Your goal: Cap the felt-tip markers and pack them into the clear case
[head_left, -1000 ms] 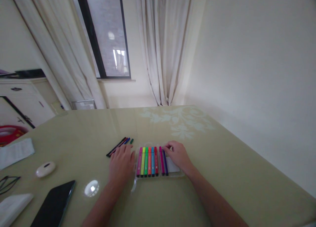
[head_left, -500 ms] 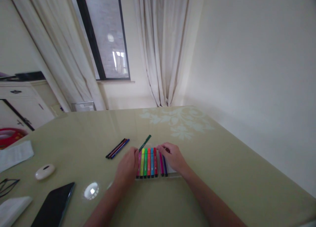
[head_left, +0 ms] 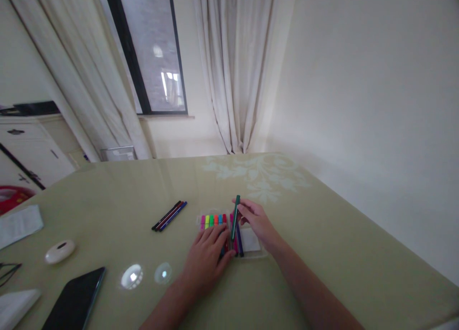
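Observation:
A dark green marker (head_left: 235,217) stands tilted in my right hand (head_left: 255,220), pinched between thumb and fingers above the right half of a clear plastic case (head_left: 263,255). My left hand (head_left: 206,256) lies over the left half, fingers stretched across a row of coloured markers (head_left: 211,219) and hiding their lower parts. The tops of pink, yellow, green, orange, blue and red markers show past the fingertips. Just right of these, a dark blue marker (head_left: 240,241) and a magenta one lie in the case, partly behind the green marker. White lining shows in the case's right part.
Left of the case, several dark markers (head_left: 169,216) lie side by side on the table (head_left: 322,272). Farther left are a black phone (head_left: 75,299), a white oval object (head_left: 60,251), a pale cloth or paper (head_left: 21,226) and a white block (head_left: 17,308). A wall borders the table's right side.
The green marker, which lay behind the case, is now in my right hand over the case's right half. My left hand has moved right, from the case's left edge onto the markers.

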The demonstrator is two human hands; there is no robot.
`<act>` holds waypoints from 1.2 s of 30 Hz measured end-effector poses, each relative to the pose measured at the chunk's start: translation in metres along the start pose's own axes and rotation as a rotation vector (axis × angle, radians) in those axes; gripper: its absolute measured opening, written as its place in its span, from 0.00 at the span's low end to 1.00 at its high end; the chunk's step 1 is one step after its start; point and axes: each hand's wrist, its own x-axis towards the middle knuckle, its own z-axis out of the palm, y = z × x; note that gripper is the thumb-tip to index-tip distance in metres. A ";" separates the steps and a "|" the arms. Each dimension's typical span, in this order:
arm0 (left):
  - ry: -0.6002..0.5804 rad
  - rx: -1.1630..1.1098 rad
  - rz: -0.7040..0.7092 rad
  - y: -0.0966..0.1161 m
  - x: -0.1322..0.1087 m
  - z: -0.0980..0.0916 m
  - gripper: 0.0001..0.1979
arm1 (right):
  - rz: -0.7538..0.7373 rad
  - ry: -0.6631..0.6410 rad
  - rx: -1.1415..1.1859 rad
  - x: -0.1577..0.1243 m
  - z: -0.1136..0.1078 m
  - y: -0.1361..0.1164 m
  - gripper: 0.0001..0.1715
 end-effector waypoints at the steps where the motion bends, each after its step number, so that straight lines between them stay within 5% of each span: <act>1: -0.011 0.004 -0.014 0.000 0.000 -0.001 0.20 | 0.007 0.016 -0.007 0.001 -0.003 0.001 0.28; 5: -0.027 0.015 -0.078 -0.001 0.002 -0.004 0.14 | 0.043 0.124 -0.121 0.003 -0.008 0.006 0.23; 9: -0.006 0.036 -0.062 -0.002 0.001 -0.004 0.16 | -0.104 0.162 -0.465 -0.001 -0.002 0.011 0.18; 15: 0.007 0.064 -0.066 -0.001 0.001 -0.004 0.15 | -0.118 -0.041 -0.597 -0.005 0.001 0.007 0.21; 21: 0.016 0.108 -0.116 -0.003 0.003 -0.007 0.13 | -0.194 -0.215 -0.787 -0.011 0.002 -0.003 0.13; 31: 0.007 -0.008 0.017 -0.007 0.003 -0.009 0.14 | -0.011 -0.029 -0.264 0.005 -0.011 0.009 0.22; 36: -0.059 -0.028 0.136 -0.006 0.000 -0.009 0.22 | 0.061 0.013 -0.231 0.004 -0.011 0.008 0.24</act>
